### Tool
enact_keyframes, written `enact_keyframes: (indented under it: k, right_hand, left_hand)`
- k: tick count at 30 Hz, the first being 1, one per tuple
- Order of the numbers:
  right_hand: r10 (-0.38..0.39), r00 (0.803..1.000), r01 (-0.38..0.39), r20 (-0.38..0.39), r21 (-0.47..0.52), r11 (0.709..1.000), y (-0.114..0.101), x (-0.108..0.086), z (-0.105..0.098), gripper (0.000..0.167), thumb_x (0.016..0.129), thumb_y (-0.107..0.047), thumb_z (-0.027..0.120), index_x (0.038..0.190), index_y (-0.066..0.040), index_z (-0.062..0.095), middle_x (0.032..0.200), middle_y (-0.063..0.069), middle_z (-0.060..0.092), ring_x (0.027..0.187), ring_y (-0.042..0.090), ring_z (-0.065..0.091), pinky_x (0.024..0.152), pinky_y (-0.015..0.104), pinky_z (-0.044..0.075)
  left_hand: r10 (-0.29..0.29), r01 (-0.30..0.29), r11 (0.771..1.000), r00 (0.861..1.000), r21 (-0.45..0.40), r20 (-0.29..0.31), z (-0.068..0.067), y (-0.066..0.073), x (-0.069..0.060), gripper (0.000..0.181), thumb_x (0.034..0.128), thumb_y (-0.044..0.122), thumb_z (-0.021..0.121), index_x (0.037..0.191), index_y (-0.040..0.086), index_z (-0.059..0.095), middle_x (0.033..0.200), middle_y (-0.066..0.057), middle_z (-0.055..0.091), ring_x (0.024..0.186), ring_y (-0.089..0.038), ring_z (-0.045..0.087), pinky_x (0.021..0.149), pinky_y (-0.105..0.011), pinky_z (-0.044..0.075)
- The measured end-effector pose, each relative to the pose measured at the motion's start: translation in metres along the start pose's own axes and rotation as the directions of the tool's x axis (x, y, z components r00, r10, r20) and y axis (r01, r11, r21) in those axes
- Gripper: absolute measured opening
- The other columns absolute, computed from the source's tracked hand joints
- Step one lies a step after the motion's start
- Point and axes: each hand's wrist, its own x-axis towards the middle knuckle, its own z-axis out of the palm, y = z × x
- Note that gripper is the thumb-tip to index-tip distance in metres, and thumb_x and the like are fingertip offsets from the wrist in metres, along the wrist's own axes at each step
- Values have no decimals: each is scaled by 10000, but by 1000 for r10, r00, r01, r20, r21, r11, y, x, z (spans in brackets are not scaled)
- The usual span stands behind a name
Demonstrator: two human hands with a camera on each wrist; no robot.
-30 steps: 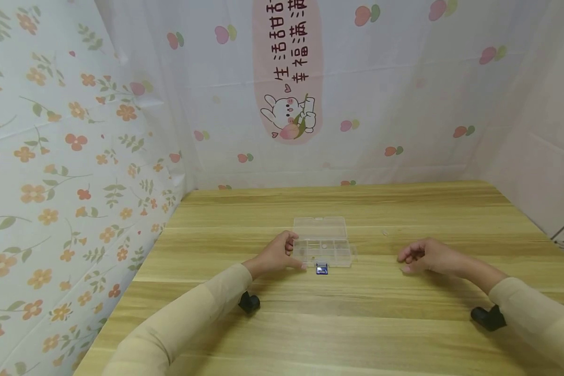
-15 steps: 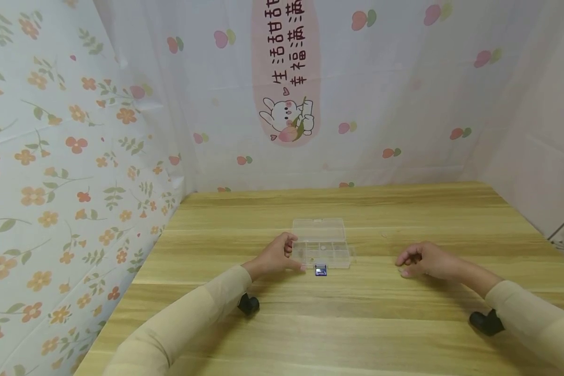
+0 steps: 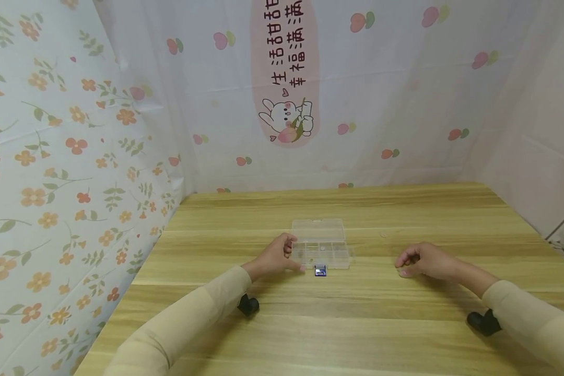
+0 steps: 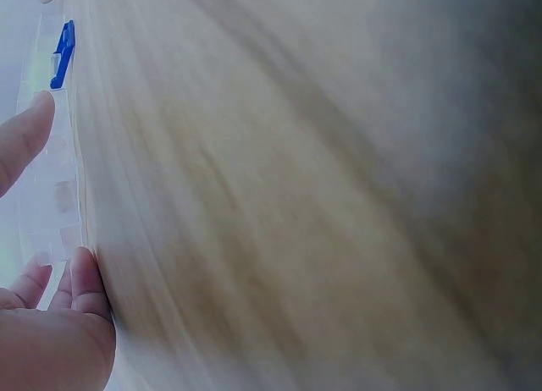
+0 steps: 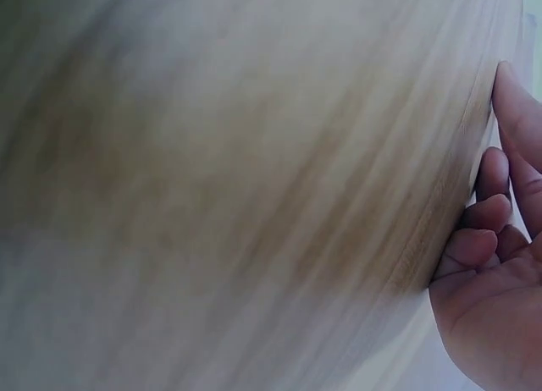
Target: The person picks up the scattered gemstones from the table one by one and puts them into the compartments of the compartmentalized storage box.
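Observation:
A clear plastic compartment box [image 3: 326, 257] stands on the table with its lid [image 3: 318, 230] flipped back. My left hand [image 3: 276, 255] grips the box's left end, thumb along the front edge and fingers at the side, as the left wrist view also shows. A small blue, clip-like piece [image 3: 320, 270] sits at the box's front edge; it appears as a blue piece [image 4: 63, 56] in the left wrist view. To the right, my right hand [image 3: 423, 260] rests low on the table, its fingertips pinching a small pale piece [image 3: 399, 269]. The right wrist view hides that piece.
Another tiny pale piece [image 3: 383, 235] lies behind the right hand. Tiny bits [image 3: 322, 248] sit in some compartments. The wooden table [image 3: 338, 324] meets a patterned curtain [image 3: 357, 94] at the back and a floral curtain [image 3: 61, 183] at the left.
The right hand's fingertips have come down and drawn in around the small pale piece on the table. The left hand keeps its hold on the box. The head view has tilted slightly.

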Motion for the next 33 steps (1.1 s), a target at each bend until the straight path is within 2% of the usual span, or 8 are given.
enact_keyframes:
  k: [14, 20, 29, 33]
  right_hand:
    - [15, 1000, -16, -18, -41, 999, -2, 1, 2, 249, 810, -203, 794, 955, -40, 675, 928, 65, 607, 838, 223, 485, 674, 282, 436]
    - [-14, 1000, 13, -24, -52, 999, -3, 1, 2, 219, 822, -180, 781, 940, -31, 673, 897, 51, 615, 811, 191, 504, 672, 269, 440]
    - [-14, 1000, 15, -18, 10, 1000, -8, 5, 2, 203, 860, -156, 745, 968, -1, 672, 904, 83, 625, 815, 196, 537, 654, 281, 469]
    - [-10, 999, 10, -42, 6, 1000, -12, 8, 3, 207, 861, -163, 747, 974, -3, 679, 923, 78, 632, 850, 206, 553, 683, 274, 480]
  left_hand:
    - [8, -8, 1000, 1000, 11, -2, 0, -5, 2, 748, 739, 157, 867, 1331, 27, 429, 1075, -74, 412, 926, -191, 390, 787, -334, 360]
    - [11, -11, 1000, 1000, 13, 1, 0, -5, 3, 748, 744, 162, 865, 1336, 28, 427, 1072, -72, 414, 926, -189, 394, 788, -331, 362]
    - [11, -11, 1000, 1000, 11, 1, 0, -5, 3, 756, 734, 161, 871, 1337, 35, 432, 1065, -68, 418, 920, -182, 396, 789, -325, 366]
    - [9, -9, 1000, 1000, 11, -1, 0, -5, 4, 764, 728, 169, 877, 1336, 35, 433, 1081, -68, 428, 933, -184, 402, 800, -325, 374]
